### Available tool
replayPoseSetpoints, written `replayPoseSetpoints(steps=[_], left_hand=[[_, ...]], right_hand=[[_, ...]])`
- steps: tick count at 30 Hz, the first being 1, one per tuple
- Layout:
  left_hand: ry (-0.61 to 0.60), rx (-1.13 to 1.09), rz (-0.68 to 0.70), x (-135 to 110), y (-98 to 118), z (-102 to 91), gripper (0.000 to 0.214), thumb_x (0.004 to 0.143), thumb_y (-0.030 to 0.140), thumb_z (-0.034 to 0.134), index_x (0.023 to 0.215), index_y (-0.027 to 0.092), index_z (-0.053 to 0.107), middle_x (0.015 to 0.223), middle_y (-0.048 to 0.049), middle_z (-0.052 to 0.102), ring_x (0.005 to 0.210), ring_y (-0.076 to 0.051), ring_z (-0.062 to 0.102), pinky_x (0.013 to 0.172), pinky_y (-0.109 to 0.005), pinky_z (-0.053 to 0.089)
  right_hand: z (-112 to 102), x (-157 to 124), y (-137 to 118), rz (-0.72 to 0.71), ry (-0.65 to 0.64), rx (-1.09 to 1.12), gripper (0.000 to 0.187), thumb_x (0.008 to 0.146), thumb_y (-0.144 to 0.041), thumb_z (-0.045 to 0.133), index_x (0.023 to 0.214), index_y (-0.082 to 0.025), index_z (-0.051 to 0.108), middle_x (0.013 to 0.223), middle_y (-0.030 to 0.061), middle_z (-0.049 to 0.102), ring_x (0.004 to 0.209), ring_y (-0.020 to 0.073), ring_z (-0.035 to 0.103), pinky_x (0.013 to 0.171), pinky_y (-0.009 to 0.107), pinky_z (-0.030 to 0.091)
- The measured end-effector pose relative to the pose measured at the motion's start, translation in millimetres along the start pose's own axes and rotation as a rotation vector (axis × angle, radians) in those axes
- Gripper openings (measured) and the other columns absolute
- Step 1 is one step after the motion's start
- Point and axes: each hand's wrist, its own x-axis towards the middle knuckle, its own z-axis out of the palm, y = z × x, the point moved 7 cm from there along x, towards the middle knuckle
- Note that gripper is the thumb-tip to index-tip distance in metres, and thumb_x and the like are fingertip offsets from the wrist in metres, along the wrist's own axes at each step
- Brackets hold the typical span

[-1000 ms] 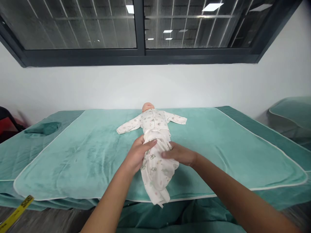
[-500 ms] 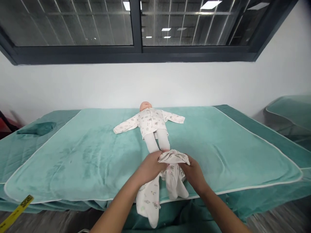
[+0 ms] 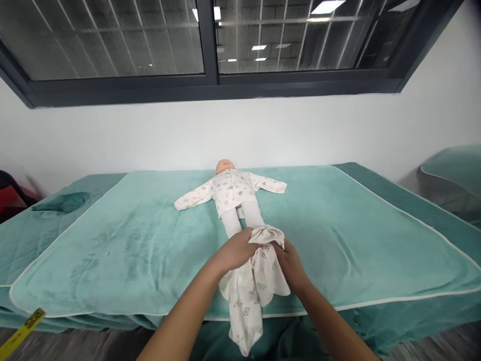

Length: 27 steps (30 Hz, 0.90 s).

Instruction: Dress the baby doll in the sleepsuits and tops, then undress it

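Note:
A baby doll lies on its back, head toward the wall, arms spread, in a white printed long-sleeved top. Its white legs point at me. At the feet, my left hand and my right hand grip the gathered waistband of small printed baby pants from either side. Both hands are closed on the cloth. One pant leg hangs over the bed's front edge; the other drapes beside it. The doll's feet are hidden behind my hands and the cloth.
A teal plush blanket with pale piping covers the bed. A teal pillow sits at the far right. Behind the bed is a white wall under a dark-framed window. A yellow strip shows at lower left.
Both hands have moved slightly up toward the doll's legs with the pants. The hanging pant leg has swung to the right. The doll stays in place.

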Motion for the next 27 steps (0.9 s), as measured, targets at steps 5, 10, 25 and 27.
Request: replayPoseSetpoints(steps=[5, 10, 25, 27], left_hand=[[-0.189, -0.301, -0.094, -2, 3, -4.0, 0.042, 0.086, 0.041, 0.061, 0.124, 0.023, 0.064, 0.127, -0.007, 0.067, 0.12, -0.028, 0.059, 0.099, -0.038, 0.045], [-0.362, -0.401, -0.054, 8, 5, -18.9, 0.049, 0.075, 0.032, 0.075, 0.122, 0.02, 0.065, 0.124, -0.0077, 0.068, 0.12, -0.028, 0.059, 0.099, -0.037, 0.045], [0.594, 0.111, 0.093, 72, -16, -74.0, 0.017, 0.078, 0.014, 0.049, 0.092, 0.021, 0.055, 0.1, -0.0046, 0.066, 0.097, -0.021, 0.059, 0.09, -0.033, 0.042], [0.588, 0.077, 0.088, 69, -25, -74.4, 0.014, 0.08, 0.017, 0.052, 0.093, 0.021, 0.054, 0.099, -0.0046, 0.066, 0.096, -0.021, 0.059, 0.089, -0.032, 0.042]], right_hand=[[-6, 25, 1, -0.095, 0.029, 0.038, 0.021, 0.082, -0.043, 0.06, 0.09, -0.024, 0.068, 0.091, 0.0073, 0.072, 0.095, 0.0302, 0.064, 0.093, 0.044, 0.047], [-3, 55, -4, -0.118, 0.002, 0.056, 0.021, 0.077, -0.044, 0.067, 0.086, -0.024, 0.066, 0.089, 0.0051, 0.072, 0.09, 0.0289, 0.064, 0.085, 0.042, 0.049], [7, 116, -6, -0.118, 0.101, 0.005, 0.041, 0.081, -0.04, 0.062, 0.118, -0.022, 0.07, 0.126, 0.0068, 0.07, 0.118, 0.0284, 0.061, 0.104, 0.044, 0.044], [9, 124, -3, -0.125, 0.091, -0.009, 0.04, 0.081, -0.038, 0.062, 0.117, -0.021, 0.07, 0.125, 0.0069, 0.07, 0.118, 0.0285, 0.061, 0.105, 0.044, 0.043]])
